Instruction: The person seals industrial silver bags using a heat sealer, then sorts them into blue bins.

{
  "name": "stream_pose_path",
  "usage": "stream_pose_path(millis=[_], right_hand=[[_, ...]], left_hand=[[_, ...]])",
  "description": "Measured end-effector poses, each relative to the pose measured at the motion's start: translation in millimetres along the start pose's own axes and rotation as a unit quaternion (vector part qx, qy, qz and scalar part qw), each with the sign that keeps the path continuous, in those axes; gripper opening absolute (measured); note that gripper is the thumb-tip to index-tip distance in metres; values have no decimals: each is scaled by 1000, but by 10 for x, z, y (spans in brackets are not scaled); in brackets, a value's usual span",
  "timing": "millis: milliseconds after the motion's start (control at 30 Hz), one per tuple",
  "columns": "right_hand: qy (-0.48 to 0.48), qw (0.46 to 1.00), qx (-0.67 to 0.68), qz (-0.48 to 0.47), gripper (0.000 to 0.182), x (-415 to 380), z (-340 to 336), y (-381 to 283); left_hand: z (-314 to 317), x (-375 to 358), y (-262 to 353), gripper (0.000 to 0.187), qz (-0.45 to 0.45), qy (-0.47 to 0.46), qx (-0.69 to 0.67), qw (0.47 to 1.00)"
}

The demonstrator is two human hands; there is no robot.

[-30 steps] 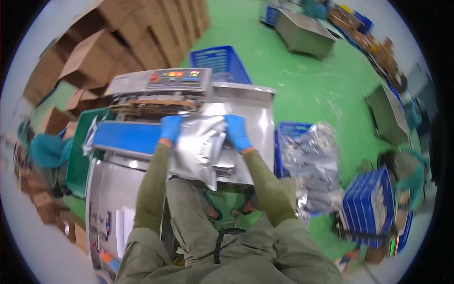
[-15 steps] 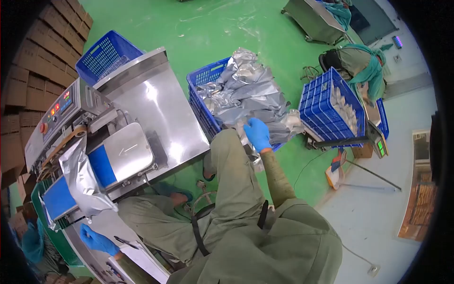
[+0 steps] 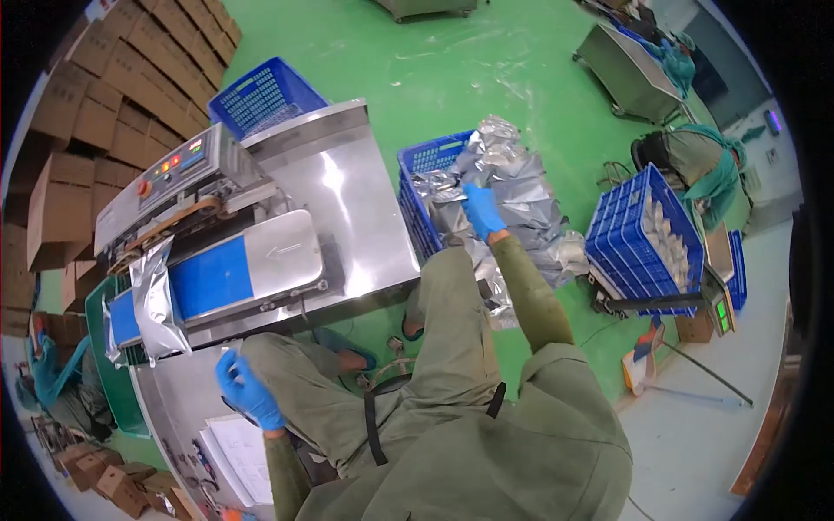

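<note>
My right hand, in a blue glove, reaches over a heap of silver foil pouches piled in a blue crate. Its fingers stretch onto the pouches, and no pouch is lifted. My left hand, gloved too, hovers over the steel table beside my knee, fingers loosely bent and apart, with nothing clearly in them. Just beyond it, a silver foil pouch lies across the blue conveyor belt of a band sealer, its lower end hanging over the near edge.
Papers lie on the steel table at lower left. Another blue crate stands behind the sealer, near stacked cartons. At right, a filled blue crate sits by a scale display. A co-worker bends beyond it.
The camera view has turned. My right hand has moved across the heap toward the crate's far left side. The pouch on the belt has shifted left. My left hand has risen slightly.
</note>
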State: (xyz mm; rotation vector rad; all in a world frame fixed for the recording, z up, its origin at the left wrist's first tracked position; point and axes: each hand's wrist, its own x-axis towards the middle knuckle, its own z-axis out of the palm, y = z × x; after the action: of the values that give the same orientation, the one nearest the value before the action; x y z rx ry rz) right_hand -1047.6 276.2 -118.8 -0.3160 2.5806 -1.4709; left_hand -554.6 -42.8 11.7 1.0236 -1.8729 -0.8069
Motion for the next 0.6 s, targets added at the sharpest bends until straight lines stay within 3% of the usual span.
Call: stream_pose_path(millis=[33, 100, 133, 167, 200, 267, 300, 367, 433, 500, 533, 600], right_hand=[[-13, 984, 152, 91, 24, -152, -140, -528], [-38, 964, 232, 127, 22, -426, -346, -1344], [-52, 951, 269, 144, 22, -570, -410, -1702], [-67, 946, 296, 115, 22, -735, -441, -2020], [-84, 939, 322, 85, 23, -905, -447, -2313], [-113, 929, 349, 46, 23, -1240, -384, -2910], [-125, 928, 349, 35, 23, -1405, -322, -3219], [-173, 915, 364, 21, 23, -1639, -192, -3655], [-246, 888, 389, 10, 23, -1738, -94, -3944], [-318, 890, 318, -69, 24, -1743, -80, -4043], [-352, 886, 281, -109, 24, -1746, -69, -4065], [-205, 937, 193, -209, 23, -1729, 164, -3833]], left_hand=[[170, -67, 132, 22, 21, -29, -35, 999], [484, -171, 786, 33, -26, -154, -33, 987], [726, -220, 914, 42, 26, -192, -57, 979], [959, -244, 1007, 51, 78, -230, -79, 967], [1137, -226, 1145, 75, 73, -293, -79, 950], [1508, -123, 1379, 101, 149, -311, -111, 932], [1573, 2, 1601, 92, 165, -287, -137, 934], [1946, 320, 1292, 81, 217, -280, -142, 924], [1880, 703, 1097, 67, 213, -302, -163, 915], [1479, 1103, 960, 52, 146, -351, -166, 910], [1355, 1172, 828, 51, 170, -333, -167, 912], [1214, 1294, 553, 49, 187, -319, -159, 915]])
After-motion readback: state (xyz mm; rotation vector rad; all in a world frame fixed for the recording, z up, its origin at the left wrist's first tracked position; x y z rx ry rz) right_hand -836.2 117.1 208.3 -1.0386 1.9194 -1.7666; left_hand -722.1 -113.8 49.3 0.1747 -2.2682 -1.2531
